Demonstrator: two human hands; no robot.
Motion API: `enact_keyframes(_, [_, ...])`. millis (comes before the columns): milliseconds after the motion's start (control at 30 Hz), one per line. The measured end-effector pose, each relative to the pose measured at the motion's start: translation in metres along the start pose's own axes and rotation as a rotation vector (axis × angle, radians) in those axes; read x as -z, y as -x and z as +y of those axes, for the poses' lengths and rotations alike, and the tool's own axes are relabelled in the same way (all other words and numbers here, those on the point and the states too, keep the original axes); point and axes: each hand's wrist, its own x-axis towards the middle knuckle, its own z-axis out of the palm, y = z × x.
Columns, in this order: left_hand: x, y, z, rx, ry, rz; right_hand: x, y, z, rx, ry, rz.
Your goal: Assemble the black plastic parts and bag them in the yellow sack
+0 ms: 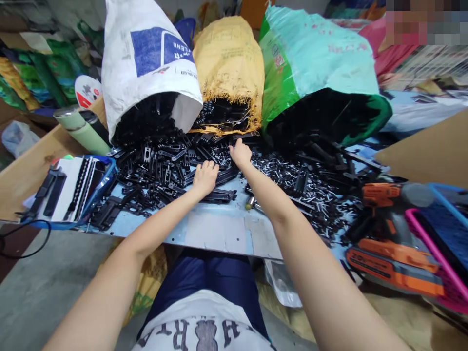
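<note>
My left hand reaches into the middle of a heap of black plastic parts, its fingers curled down among them. Long black plastic strips lie right beside that hand. Farther forward, my right hand is closed at the back of the heap, just in front of the yellow sack. What either hand grips is hidden by the fingers. Many small silvery screws or pins are strewn to the right of my right hand. Below my right wrist lies a small metal cylindrical piece.
A white sack and a green sack open toward me with black parts inside. An orange cordless drill stands at right, near pink-rimmed and blue-rimmed baskets. At left are a blue basket and a pale green flask.
</note>
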Motion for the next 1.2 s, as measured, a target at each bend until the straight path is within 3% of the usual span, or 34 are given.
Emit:
enact_keyframes(167, [-0.012,-0.059,-0.017,-0.146,0.003,-0.230,-0.002,-0.015,-0.012,-0.073,0.002,-0.004])
enact_keyframes(300, [-0.007,-0.059,-0.012,-0.139,0.051,-0.225,0.014,-0.003,0.015,-0.064,-0.048,0.020])
enact_keyframes(400, [0.018,-0.017,-0.008,-0.092,0.177,-0.104,0.031,0.025,0.037,-0.034,-0.126,0.062])
enact_keyframes(467, [0.035,0.029,-0.007,-0.096,0.318,-0.035,0.043,0.057,0.052,-0.008,-0.252,0.100])
enact_keyframes(533, [0.043,0.081,-0.007,-0.108,0.424,-0.056,0.054,0.100,0.070,0.073,-0.423,0.119])
enact_keyframes(667, [0.032,0.166,-0.006,-0.005,0.405,-0.158,0.070,0.199,0.115,0.420,-0.561,0.003])
enact_keyframes(800, [0.022,0.195,0.000,0.124,0.266,-0.170,0.077,0.266,0.142,0.625,-0.378,-0.220])
enact_keyframes(900, [0.023,0.187,0.007,0.093,0.223,-0.171,0.070,0.279,0.128,0.592,-0.187,-0.257])
enact_keyframes(1000, [0.022,0.175,0.014,0.019,0.206,-0.221,0.054,0.275,0.092,0.565,-0.103,-0.206])
enact_keyframes(1100, [0.017,0.168,0.016,-0.043,0.177,-0.249,0.037,0.269,0.060,0.553,-0.193,-0.215])
enact_keyframes(1200, [0.010,0.168,0.013,-0.115,0.162,-0.251,0.028,0.265,0.047,0.504,-0.442,-0.244])
